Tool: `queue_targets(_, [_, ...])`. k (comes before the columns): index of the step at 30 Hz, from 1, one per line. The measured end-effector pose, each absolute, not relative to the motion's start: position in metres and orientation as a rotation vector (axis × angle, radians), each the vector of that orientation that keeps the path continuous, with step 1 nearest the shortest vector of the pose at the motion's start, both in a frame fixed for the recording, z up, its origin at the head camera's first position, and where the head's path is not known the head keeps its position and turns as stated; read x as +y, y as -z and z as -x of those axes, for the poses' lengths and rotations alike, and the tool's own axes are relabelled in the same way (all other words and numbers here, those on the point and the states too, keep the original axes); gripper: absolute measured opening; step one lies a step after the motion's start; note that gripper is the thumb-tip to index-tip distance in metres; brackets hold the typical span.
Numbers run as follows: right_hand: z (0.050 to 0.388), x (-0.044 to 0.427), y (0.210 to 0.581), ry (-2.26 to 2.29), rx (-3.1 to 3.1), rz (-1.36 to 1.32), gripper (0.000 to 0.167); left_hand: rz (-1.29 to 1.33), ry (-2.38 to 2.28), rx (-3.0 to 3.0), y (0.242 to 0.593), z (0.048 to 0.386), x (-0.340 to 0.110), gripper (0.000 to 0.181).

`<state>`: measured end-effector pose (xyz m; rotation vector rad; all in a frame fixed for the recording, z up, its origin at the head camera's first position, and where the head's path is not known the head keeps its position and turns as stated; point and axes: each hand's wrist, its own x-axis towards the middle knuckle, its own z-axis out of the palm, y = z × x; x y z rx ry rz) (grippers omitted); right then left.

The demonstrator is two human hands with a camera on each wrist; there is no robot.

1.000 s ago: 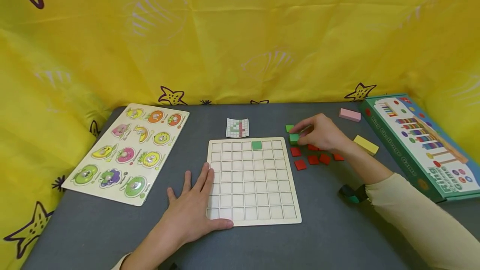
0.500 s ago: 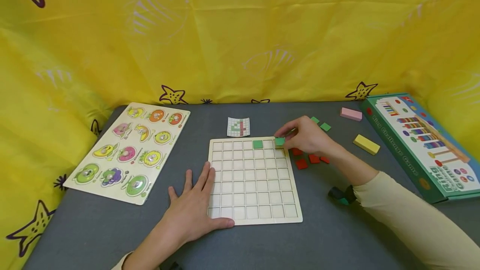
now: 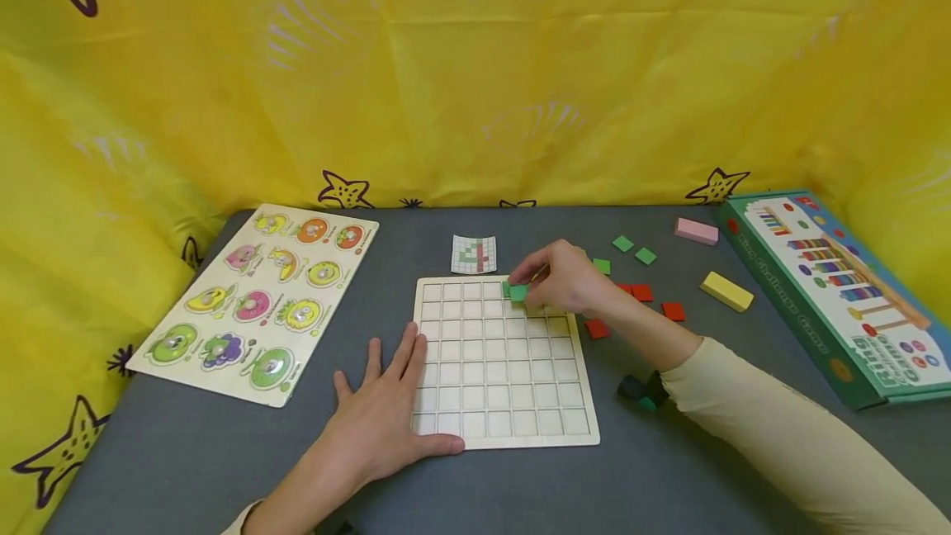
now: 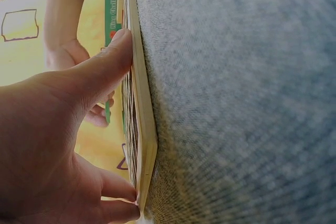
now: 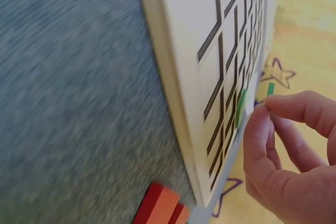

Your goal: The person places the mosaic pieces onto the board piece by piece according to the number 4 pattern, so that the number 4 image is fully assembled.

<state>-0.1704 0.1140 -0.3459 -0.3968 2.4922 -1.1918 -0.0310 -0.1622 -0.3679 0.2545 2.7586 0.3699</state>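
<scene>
A pale wooden grid board (image 3: 494, 370) lies on the dark table. The left hand (image 3: 382, 415) rests along its left edge, fingers spread and straight, thumb on the near edge; in the left wrist view the left hand (image 4: 68, 103) touches the board's edge. Over the top row, the right hand (image 3: 560, 279) pinches a green square tile (image 3: 518, 293) between thumb and fingertips. Another green tile (image 3: 506, 289) in the board is partly covered by it. In the right wrist view the right hand (image 5: 294, 150) holds the green tile (image 5: 271, 88) off the board.
Loose green tiles (image 3: 645, 256) and red tiles (image 3: 673, 311) lie right of the board. A patterned card (image 3: 473, 255) sits behind it. Farther right are a yellow block (image 3: 726, 291), a pink block (image 3: 696, 231) and a green box (image 3: 839, 295). A fruit puzzle (image 3: 256, 304) lies at left.
The right hand has carried a green tile leftward from the loose tiles to above the board's top row. The left hand has stayed on the board's left edge.
</scene>
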Motion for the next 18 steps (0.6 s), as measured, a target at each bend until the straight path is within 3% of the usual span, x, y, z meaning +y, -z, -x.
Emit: queue_targets(18, [0.171, 0.088, 0.349, 1.111, 2.477, 0.397, 0.032, -0.259, -0.373, 2.763, 0.368, 0.031, -0.162, 0.139])
